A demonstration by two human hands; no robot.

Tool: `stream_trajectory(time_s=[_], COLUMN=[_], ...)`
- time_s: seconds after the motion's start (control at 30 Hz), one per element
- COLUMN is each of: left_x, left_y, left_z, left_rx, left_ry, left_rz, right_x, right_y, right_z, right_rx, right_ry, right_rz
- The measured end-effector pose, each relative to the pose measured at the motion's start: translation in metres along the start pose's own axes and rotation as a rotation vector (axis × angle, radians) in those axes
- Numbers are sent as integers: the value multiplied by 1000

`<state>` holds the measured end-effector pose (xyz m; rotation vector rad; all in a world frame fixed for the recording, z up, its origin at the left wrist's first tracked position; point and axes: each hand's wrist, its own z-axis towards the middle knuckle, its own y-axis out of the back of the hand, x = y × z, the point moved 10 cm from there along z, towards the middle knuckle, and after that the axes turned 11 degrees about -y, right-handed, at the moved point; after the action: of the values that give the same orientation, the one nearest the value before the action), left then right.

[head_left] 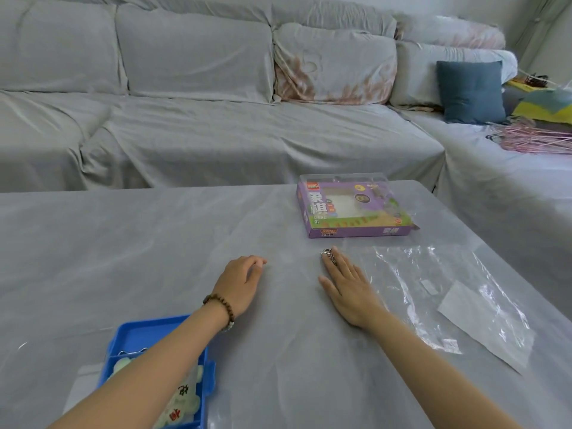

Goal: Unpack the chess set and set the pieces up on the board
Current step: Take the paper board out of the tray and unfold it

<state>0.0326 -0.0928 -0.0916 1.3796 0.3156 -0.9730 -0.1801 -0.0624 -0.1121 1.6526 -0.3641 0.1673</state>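
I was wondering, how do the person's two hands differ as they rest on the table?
The left hand lies with fingers loosely curled; the right hand lies flat with straight fingers. The left wrist wears a bead bracelet, while the right hand wears a metal ring. The right hand lies beside a clear plastic bag, the left hand near a blue tray. Both rest on the table, holding nothing.

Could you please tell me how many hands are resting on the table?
2: the left hand near the centre, above the blue tray, and the right hand at the clear bag's left edge. Neither is hidden.
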Motion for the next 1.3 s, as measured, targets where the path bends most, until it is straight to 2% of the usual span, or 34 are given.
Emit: stream_trajectory(time_s=[0.1, 0.23, 0.4, 0.53, 0.67, 0.73, 0.87, 1.0, 1.1, 1.2, 1.3], left_x=[4, 11, 25, 59, 70, 63, 61, 62, 64, 67, 69], left_y=[10, 35, 91, 133, 152, 153, 136, 129, 128, 127, 126], left_z=[-6, -16, -49, -104, -161, -184, -219, -226, -224, -224, -223], left_rx=[-5, -36, -109, -148, -175, -170, -49, -38, -33, -37, -34], left_ry=[1, 6, 25, 103, 145, 113, 106, 164, 201, 210, 208], left_rz=[46, 91, 111, 100, 72, 54, 108, 163, 207, 224, 242], right_x=[2, 8, 20, 78, 158, 190, 222, 240, 256, 276, 285], right_y=[-7, -8, -2, -24, -25, -28, -48, -48, -62, -75, -82], right_z=[11, 30, 12, -34, -91, -120, -156, -149, -128, -115, -104], right_rx=[50, 63, -41, 73, 113, 196, 308, 289, 392, 500, 537], right_ry=[-44, -81, -106, 30, 210, 257, 317, 251, 117, 89, 51], right_rz=[-99, -92, -31, 53, 325, 423, 329, 313, 303, 281, 228])
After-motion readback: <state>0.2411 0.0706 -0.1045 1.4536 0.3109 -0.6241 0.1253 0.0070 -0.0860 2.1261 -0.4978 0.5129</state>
